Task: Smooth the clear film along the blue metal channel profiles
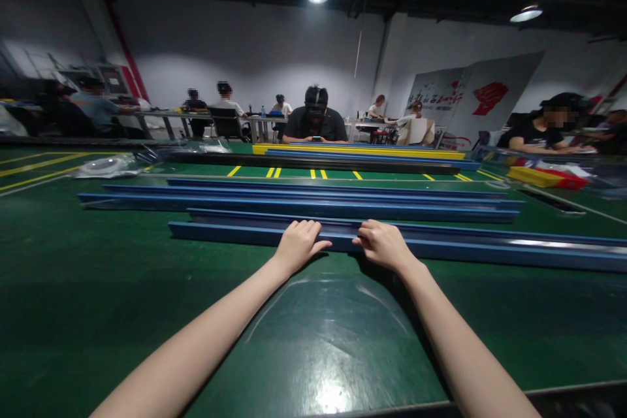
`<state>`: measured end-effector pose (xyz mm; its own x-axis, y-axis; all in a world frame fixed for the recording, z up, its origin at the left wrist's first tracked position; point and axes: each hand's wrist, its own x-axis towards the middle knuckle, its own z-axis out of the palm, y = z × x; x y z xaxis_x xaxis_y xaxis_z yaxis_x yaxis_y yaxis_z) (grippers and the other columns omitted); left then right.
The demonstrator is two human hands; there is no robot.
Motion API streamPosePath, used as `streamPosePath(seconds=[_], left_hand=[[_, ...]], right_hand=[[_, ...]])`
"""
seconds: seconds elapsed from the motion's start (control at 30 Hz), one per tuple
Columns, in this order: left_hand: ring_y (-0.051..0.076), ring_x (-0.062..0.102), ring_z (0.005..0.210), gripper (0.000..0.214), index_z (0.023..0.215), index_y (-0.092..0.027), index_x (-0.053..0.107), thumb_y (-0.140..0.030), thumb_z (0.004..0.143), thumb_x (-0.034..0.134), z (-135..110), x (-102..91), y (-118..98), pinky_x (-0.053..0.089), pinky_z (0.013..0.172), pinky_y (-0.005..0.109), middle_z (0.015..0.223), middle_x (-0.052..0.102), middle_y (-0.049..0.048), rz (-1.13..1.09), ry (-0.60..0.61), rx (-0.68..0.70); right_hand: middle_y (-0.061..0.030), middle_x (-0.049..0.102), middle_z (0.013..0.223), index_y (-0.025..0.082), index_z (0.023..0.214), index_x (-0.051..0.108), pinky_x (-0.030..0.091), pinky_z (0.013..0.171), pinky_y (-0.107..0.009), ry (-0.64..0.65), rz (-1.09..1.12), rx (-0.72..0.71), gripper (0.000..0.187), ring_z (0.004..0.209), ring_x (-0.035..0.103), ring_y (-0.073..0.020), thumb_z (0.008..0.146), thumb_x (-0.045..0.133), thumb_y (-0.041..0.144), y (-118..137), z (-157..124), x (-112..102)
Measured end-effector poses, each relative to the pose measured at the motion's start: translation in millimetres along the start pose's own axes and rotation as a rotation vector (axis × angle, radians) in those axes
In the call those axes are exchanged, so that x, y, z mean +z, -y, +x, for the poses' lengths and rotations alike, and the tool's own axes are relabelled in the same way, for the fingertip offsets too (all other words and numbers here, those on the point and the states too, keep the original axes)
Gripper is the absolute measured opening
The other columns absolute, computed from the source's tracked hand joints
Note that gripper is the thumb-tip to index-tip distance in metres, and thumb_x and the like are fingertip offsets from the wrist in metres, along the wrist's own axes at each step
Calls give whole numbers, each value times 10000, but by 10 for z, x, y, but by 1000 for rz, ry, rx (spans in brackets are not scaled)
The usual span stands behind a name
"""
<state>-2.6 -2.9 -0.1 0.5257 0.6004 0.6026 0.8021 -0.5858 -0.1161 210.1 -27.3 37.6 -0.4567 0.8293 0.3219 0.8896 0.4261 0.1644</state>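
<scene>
A long blue channel rail lies crosswise on the green table, its right end running out of view. My left hand grips its near wall, fingers hooked over the top edge and thumb along the near face. A short way to the right, my right hand is closed on the same rail, with curled fingers over the edge. Part of the near wall is covered by both hands. Just behind lie more blue rails, parallel to the held one and apart from it.
Farther back lie a black rail and a yellow rail. A clear plastic bag is at the left. At the right are a phone and yellow and red bins. A person sits opposite; others sit around the room.
</scene>
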Motion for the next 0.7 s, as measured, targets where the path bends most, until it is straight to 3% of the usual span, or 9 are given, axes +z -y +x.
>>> streamPosePath(seconds=[0.37,0.7], left_hand=[[184,517,755,367,805,-168,539,-504,823,393,-13,42,5,300,642,301,799,598,46,68,-6,-11],[181,524,784,369,817,-159,544,-497,827,396,-3,50,7,298,652,300,834,608,44,73,17,-6]], right_hand=[[-34,603,751,195,649,588,317,571,-236,36,4,151,278,756,555,-153,813,418,341,-330,-219,-20],[-62,607,912,182,892,574,360,703,-253,11,35,-7,350,876,521,-170,863,330,430,21,-44,104]])
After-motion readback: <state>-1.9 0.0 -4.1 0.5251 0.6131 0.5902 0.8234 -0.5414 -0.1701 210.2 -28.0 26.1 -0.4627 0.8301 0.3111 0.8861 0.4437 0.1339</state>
